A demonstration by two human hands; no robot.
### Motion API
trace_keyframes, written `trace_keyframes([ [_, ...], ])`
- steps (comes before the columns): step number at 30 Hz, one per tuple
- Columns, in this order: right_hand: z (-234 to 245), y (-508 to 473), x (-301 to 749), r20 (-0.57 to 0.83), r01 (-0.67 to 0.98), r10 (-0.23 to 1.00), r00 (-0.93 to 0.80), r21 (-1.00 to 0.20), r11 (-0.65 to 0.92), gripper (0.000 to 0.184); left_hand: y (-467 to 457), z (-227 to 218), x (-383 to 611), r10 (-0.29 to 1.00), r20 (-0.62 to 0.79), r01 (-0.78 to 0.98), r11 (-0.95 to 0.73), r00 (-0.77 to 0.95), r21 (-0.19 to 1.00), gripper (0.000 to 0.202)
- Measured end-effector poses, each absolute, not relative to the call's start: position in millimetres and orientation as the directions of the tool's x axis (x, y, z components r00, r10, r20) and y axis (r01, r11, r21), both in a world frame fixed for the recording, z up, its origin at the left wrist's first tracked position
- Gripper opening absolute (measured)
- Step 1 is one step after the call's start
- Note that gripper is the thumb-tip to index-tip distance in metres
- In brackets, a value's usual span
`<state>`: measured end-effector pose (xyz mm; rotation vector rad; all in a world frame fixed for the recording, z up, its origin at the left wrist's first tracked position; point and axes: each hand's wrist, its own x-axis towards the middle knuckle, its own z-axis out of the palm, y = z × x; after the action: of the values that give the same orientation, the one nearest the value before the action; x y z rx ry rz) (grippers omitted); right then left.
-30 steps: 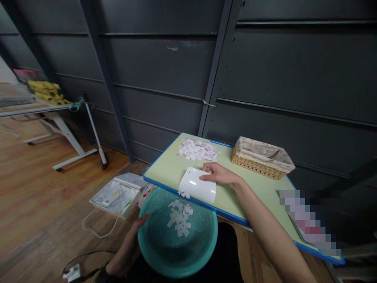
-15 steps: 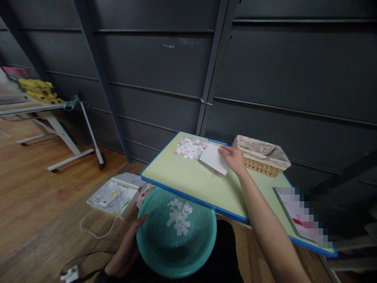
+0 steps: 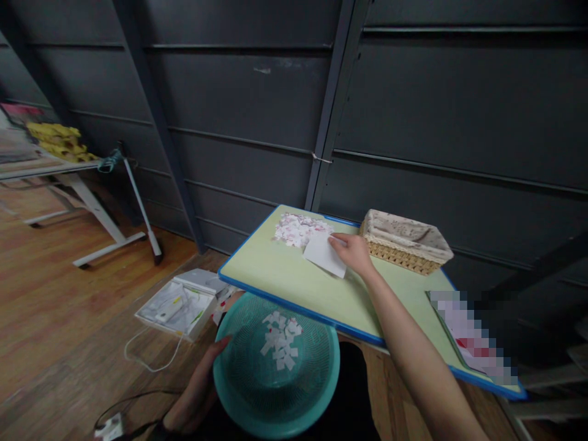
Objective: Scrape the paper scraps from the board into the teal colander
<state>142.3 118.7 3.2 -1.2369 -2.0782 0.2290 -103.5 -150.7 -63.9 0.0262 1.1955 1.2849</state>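
My right hand pinches the edge of a white sheet of paper low over the pale green tabletop. The sheet's far corner meets a heap of small paper scraps. At the table's near edge, my left hand grips the rim of a teal plastic basket, with the thumb over the rim and the other fingers hidden behind it. Several white paper pieces lie inside this basket, a few with red marks.
A cloth-lined wicker basket stands at the table's back right. A flat, partly blurred-out item lies at the right edge. On the floor to the left are an open white box and a power strip. A dark panelled wall rises behind.
My right hand has moved a little left and down with the sheet, which now lies closer to the table. My left hand keeps its hold on the teal basket.
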Motion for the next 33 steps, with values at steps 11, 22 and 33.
trace_keyframes([
  [11,15,121,154,0.331,0.505,0.847,-0.416,-0.691,0.518,0.036,-154,-74,-106,0.750,-0.642,-0.714,0.363,-0.157,0.598,0.055],
  [22,20,117,157,0.226,0.477,0.860,-0.458,-0.753,0.453,0.038,-155,-91,-111,0.790,-0.602,-0.707,0.360,-0.117,0.609,0.072],
  [33,23,122,164,0.229,0.518,0.839,-0.493,-0.698,0.494,0.038,-153,-82,-106,0.800,-0.582,-0.712,0.324,-0.146,0.623,0.072],
])
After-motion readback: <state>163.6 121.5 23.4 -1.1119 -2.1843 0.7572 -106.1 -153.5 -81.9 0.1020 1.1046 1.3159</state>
